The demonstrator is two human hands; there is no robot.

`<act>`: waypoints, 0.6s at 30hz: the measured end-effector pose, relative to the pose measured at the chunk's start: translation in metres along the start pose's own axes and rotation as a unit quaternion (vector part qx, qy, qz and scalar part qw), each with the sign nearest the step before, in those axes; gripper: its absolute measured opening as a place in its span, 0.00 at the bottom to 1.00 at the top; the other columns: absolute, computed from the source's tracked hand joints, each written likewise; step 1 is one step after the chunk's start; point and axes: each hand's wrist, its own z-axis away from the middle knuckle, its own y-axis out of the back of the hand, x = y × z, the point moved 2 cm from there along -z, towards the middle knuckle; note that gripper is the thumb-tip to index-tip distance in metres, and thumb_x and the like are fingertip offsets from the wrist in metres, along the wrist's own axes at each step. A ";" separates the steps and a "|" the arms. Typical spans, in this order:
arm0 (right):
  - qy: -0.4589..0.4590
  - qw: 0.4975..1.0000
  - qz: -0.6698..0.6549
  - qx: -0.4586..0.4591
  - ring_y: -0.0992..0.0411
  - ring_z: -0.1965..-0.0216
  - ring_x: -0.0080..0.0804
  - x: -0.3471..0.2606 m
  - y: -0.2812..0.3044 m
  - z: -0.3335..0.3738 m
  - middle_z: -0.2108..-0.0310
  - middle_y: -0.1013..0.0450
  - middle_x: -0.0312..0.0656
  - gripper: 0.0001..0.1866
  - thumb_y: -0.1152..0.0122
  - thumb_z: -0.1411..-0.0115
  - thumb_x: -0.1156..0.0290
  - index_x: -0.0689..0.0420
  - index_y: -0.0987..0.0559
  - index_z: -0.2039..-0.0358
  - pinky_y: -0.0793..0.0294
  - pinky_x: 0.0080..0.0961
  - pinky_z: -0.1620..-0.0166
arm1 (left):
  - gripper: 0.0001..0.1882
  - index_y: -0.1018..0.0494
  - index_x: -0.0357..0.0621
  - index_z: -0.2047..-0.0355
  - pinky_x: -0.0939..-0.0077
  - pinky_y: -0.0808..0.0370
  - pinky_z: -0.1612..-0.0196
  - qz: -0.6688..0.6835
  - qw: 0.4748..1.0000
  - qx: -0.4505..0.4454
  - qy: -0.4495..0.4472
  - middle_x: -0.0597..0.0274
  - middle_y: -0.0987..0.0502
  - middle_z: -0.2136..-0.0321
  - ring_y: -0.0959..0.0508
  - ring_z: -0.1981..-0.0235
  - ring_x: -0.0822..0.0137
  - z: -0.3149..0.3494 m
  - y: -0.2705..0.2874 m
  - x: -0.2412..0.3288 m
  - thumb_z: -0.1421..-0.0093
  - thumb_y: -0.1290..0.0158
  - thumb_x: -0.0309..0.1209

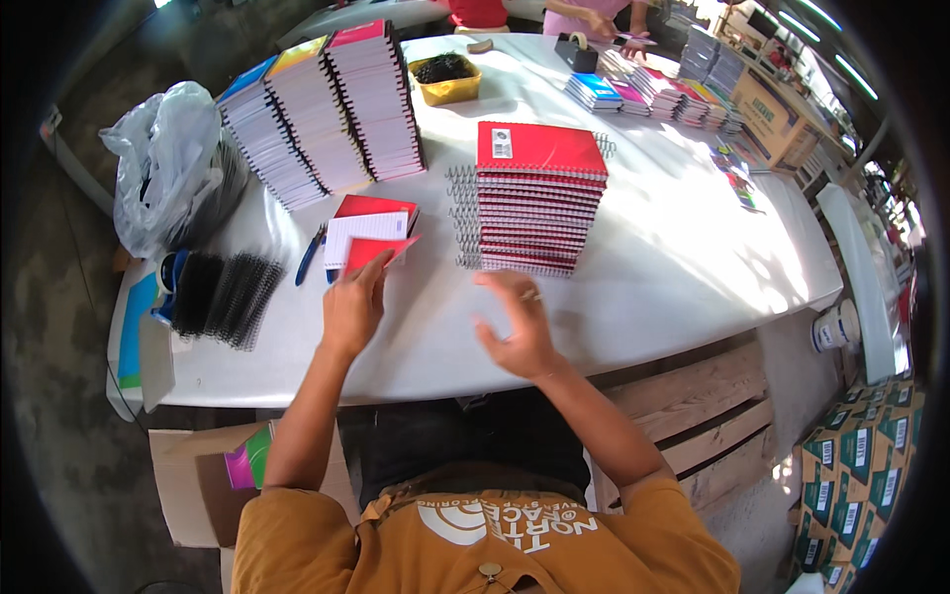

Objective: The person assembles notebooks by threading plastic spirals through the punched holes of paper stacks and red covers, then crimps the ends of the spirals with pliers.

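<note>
Red notebook: open on my white table, lined paper showing.
Left hand: fingers at its smooth red cover; I cannot tell if they pinch.
Right hand: free, fingers spread, near the blocky red stack with springy wire coils sticking out.
Left side: blue-handled pliers, black mesh-like coils, crinkled plastic bag.
Beyond: tall notebook piles blocking the far edge.

Work surface: 1 white-topped table. Left side: translucent plastic bag, black binding coils, blue-handled pliers, opened red-covered notebook. Rear left: 3 tall notebook stacks, yellow tub beside. Centre: red spiral-notebook stack. Far side: black tape dispenser, low notebook stacks.
</note>
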 end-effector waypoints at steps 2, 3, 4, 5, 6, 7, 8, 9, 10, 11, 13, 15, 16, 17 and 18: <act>0.021 0.995 0.005 -0.093 0.44 0.41 0.45 -0.018 -0.027 -0.003 0.44 0.41 0.48 0.38 0.37 0.53 0.70 0.59 0.42 0.41 0.47 0.39 0.41 | 0.14 0.28 0.49 0.56 0.63 0.26 0.70 0.077 0.993 0.085 0.007 0.51 0.22 0.71 0.22 0.71 0.53 0.019 0.015 0.020 0.43 0.51 0.25; 0.007 0.994 0.009 -0.106 0.45 0.40 0.46 -0.019 -0.039 -0.003 0.43 0.42 0.50 0.41 0.37 0.53 0.71 0.59 0.45 0.40 0.48 0.39 0.40 | 0.14 0.28 0.48 0.56 0.64 0.26 0.67 0.057 0.992 0.111 -0.024 0.52 0.22 0.68 0.22 0.68 0.54 0.019 0.013 0.020 0.43 0.52 0.24; -0.003 0.993 0.009 -0.121 0.46 0.40 0.47 -0.020 -0.051 -0.002 0.42 0.43 0.51 0.43 0.38 0.53 0.71 0.59 0.49 0.38 0.49 0.39 0.40 | 0.14 0.28 0.47 0.55 0.65 0.26 0.64 0.034 0.988 0.138 -0.051 0.53 0.22 0.64 0.22 0.65 0.55 0.018 0.014 0.017 0.43 0.52 0.24; -0.035 0.992 -0.006 -0.121 0.46 0.40 0.48 -0.018 -0.060 -0.003 0.42 0.44 0.52 0.44 0.38 0.52 0.71 0.60 0.50 0.38 0.48 0.40 0.40 | 0.15 0.28 0.46 0.55 0.65 0.27 0.61 0.002 0.987 0.148 -0.066 0.55 0.23 0.61 0.23 0.62 0.57 0.015 0.009 0.009 0.43 0.52 0.24; -0.068 0.990 -0.020 -0.120 0.46 0.40 0.49 -0.015 -0.068 -0.002 0.41 0.45 0.53 0.44 0.38 0.52 0.71 0.61 0.52 0.38 0.48 0.40 0.40 | 0.15 0.28 0.45 0.54 0.65 0.28 0.59 -0.029 0.984 0.156 -0.082 0.56 0.24 0.58 0.23 0.59 0.58 0.014 0.002 0.001 0.43 0.51 0.24; -0.102 0.988 -0.028 -0.116 0.47 0.40 0.50 -0.007 -0.074 -0.001 0.41 0.46 0.54 0.45 0.39 0.51 0.71 0.62 0.53 0.37 0.47 0.41 0.40 | 0.16 0.28 0.46 0.54 0.65 0.29 0.56 -0.058 0.982 0.169 -0.070 0.60 0.24 0.57 0.24 0.58 0.59 0.011 -0.005 -0.002 0.44 0.51 0.25; -0.126 0.985 -0.057 -0.103 0.45 0.41 0.51 0.003 -0.080 0.000 0.41 0.46 0.55 0.44 0.39 0.50 0.71 0.63 0.53 0.38 0.46 0.41 0.41 | 0.16 0.28 0.46 0.54 0.65 0.30 0.55 -0.064 0.977 0.193 -0.056 0.60 0.23 0.58 0.24 0.58 0.60 0.008 -0.004 -0.001 0.44 0.51 0.25; -0.151 0.981 -0.087 -0.090 0.44 0.42 0.51 0.012 -0.087 0.001 0.42 0.45 0.56 0.43 0.40 0.50 0.71 0.64 0.53 0.38 0.44 0.40 0.42 | 0.16 0.28 0.46 0.53 0.65 0.30 0.53 -0.071 0.973 0.217 -0.044 0.60 0.23 0.58 0.24 0.58 0.60 0.005 -0.003 0.000 0.44 0.51 0.25; -0.178 0.974 -0.120 -0.078 0.43 0.43 0.52 0.018 -0.093 0.001 0.42 0.44 0.57 0.42 0.41 0.49 0.71 0.65 0.53 0.38 0.43 0.40 0.43 | 0.16 0.28 0.47 0.53 0.65 0.31 0.52 -0.079 0.968 0.238 -0.029 0.61 0.23 0.58 0.24 0.58 0.60 0.004 -0.002 -0.001 0.44 0.51 0.25; -0.207 0.966 -0.133 -0.077 0.40 0.45 0.52 0.022 -0.098 -0.003 0.44 0.42 0.58 0.41 0.42 0.48 0.71 0.66 0.53 0.39 0.40 0.39 0.45 | 0.20 0.31 0.45 0.50 0.64 0.33 0.49 -0.057 0.981 0.184 -0.005 0.57 0.26 0.54 0.26 0.54 0.57 0.002 -0.003 -0.002 0.46 0.51 0.25; -0.262 0.948 -0.164 -0.076 0.35 0.50 0.52 0.031 -0.113 -0.016 0.47 0.37 0.60 0.39 0.43 0.47 0.70 0.68 0.52 0.39 0.36 0.37 0.48 | 0.24 0.34 0.43 0.47 0.63 0.33 0.49 -0.066 0.992 0.104 0.011 0.54 0.31 0.49 0.30 0.50 0.54 0.007 -0.022 -0.013 0.47 0.51 0.24; -0.321 0.915 -0.239 -0.051 0.31 0.55 0.49 0.044 -0.122 -0.022 0.53 0.32 0.58 0.38 0.43 0.46 0.69 0.68 0.49 0.40 0.33 0.35 0.52 | 0.31 0.40 0.40 0.43 0.61 0.34 0.47 -0.034 0.999 0.019 0.031 0.50 0.38 0.44 0.35 0.46 0.49 0.003 -0.032 -0.005 0.52 0.52 0.20; -0.345 0.895 -0.281 -0.039 0.29 0.58 0.48 0.045 -0.129 -0.027 0.56 0.30 0.56 0.37 0.43 0.46 0.69 0.69 0.48 0.41 0.31 0.33 0.53 | 0.32 0.40 0.39 0.44 0.61 0.35 0.46 -0.018 0.999 0.037 0.017 0.50 0.38 0.44 0.36 0.46 0.49 0.005 -0.033 -0.009 0.53 0.52 0.20; -0.353 0.895 -0.271 -0.025 0.28 0.60 0.47 0.038 -0.133 -0.033 0.58 0.29 0.55 0.34 0.43 0.47 0.70 0.68 0.45 0.43 0.31 0.33 0.55 | 0.32 0.40 0.38 0.44 0.60 0.36 0.45 -0.001 0.999 0.053 0.006 0.50 0.38 0.44 0.36 0.46 0.50 0.008 -0.037 -0.016 0.53 0.52 0.19; -0.360 0.895 -0.262 -0.009 0.28 0.61 0.47 0.031 -0.138 -0.038 0.61 0.28 0.54 0.31 0.43 0.47 0.71 0.67 0.41 0.45 0.30 0.33 0.57 | 0.33 0.41 0.37 0.44 0.60 0.37 0.44 0.016 0.997 0.070 -0.007 0.49 0.38 0.44 0.36 0.46 0.50 0.011 -0.039 -0.023 0.54 0.52 0.18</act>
